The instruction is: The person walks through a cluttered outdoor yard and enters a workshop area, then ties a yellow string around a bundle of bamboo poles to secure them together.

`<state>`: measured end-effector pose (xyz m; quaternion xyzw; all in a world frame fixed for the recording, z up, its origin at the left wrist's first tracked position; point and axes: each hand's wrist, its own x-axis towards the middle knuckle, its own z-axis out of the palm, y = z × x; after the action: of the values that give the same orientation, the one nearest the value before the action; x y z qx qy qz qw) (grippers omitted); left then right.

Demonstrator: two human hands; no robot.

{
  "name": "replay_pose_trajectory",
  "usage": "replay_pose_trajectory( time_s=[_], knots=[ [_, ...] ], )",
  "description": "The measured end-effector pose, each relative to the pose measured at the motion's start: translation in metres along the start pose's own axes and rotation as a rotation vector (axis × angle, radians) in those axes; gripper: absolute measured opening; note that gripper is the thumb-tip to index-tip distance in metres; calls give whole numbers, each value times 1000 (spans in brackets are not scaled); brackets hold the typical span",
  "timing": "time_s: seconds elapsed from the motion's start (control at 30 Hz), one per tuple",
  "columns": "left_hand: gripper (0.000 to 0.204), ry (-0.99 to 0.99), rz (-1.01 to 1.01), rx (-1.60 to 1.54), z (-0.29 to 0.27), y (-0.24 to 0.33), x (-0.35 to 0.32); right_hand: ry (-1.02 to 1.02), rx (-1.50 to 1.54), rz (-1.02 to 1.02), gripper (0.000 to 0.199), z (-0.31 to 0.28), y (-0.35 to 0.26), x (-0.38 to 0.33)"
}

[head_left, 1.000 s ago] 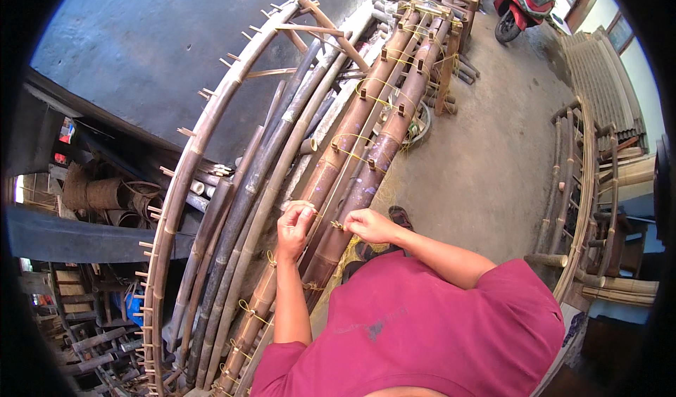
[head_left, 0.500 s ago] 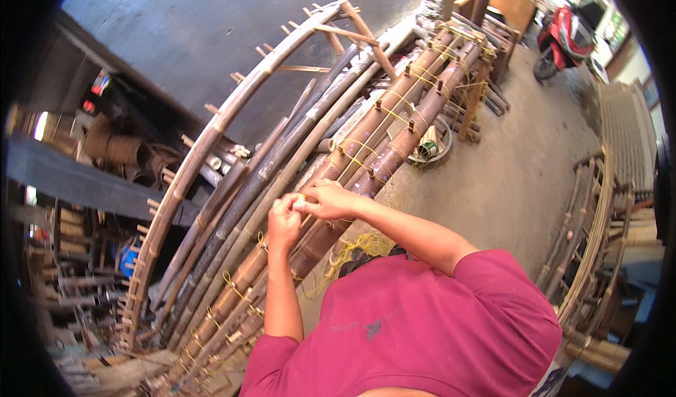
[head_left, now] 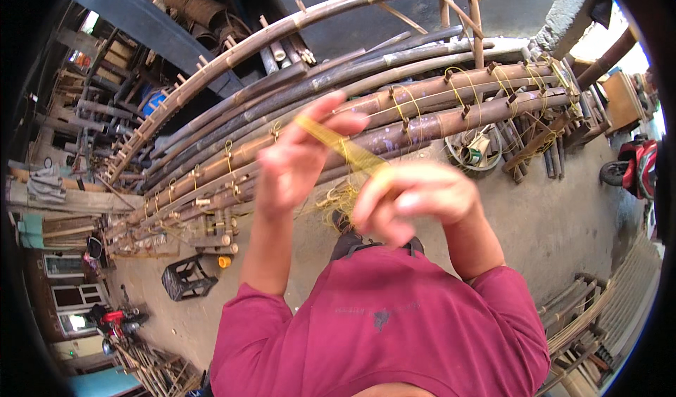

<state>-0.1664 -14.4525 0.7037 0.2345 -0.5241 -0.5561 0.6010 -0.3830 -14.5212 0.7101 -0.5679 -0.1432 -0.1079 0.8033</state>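
A flat bundle of yellow cord [head_left: 343, 146] stretches between my two raised hands, over the bamboo frame. My left hand [head_left: 299, 159], palm partly showing, has the bundle's upper end across its blurred fingers. The fingers of my right hand [head_left: 419, 194] are curled at the lower end. Behind them runs the frame's brown bamboo poles [head_left: 436, 124], set with short pegs and tied at intervals with yellow cord. A loose tangle of yellow cord [head_left: 341, 198] hangs or lies below my hands; which of the two I cannot tell.
A curved bamboo rail [head_left: 310, 18] with pegs rises behind several stacked poles [head_left: 310, 84]. A basin [head_left: 486, 159] with scraps stands under the frame's right part. A dark stool [head_left: 186, 279] and a yellow ring-shaped piece [head_left: 224, 262] are on the floor at left. Red motorbikes [head_left: 642, 168] stand farther off.
My hands were together at the bamboo pole. Now they are raised and apart, with the yellow cord bundle drawn between them. The view has turned, bringing in the left floor.
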Motion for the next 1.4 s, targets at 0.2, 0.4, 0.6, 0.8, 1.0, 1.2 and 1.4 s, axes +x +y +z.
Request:
replay_pose_trajectory(
  time_s=[0.2,0.4,0.6,0.8,1.0,1.2,1.4],
  knots=[
    [37,-322,-441,1203,-49,-7,-25,532,729,-731,33,-31,-47,-3],
    [19,801,227,1695,-264,257,-180,889,397,-860,24,-61,-34,-164],
    [47,1832,406,1638,-306,543,-627,1300,207,-850,31,-5,46,-305],
    [27,1671,-1665,2540,-231,429,-844,2194,-16,404,24,31,251,-317],
    [82,352,-1597,1230,-251,55,-545,1332,-1130,1033,50,-10,294,-244],
    [36,227,-376,1216,-173,-97,-202,1309,-1396,480,42,-104,239,-25],
    [38,271,-105,1604,-211,-176,-64,1241,-1958,461,22,-158,274,44]
  ],
)
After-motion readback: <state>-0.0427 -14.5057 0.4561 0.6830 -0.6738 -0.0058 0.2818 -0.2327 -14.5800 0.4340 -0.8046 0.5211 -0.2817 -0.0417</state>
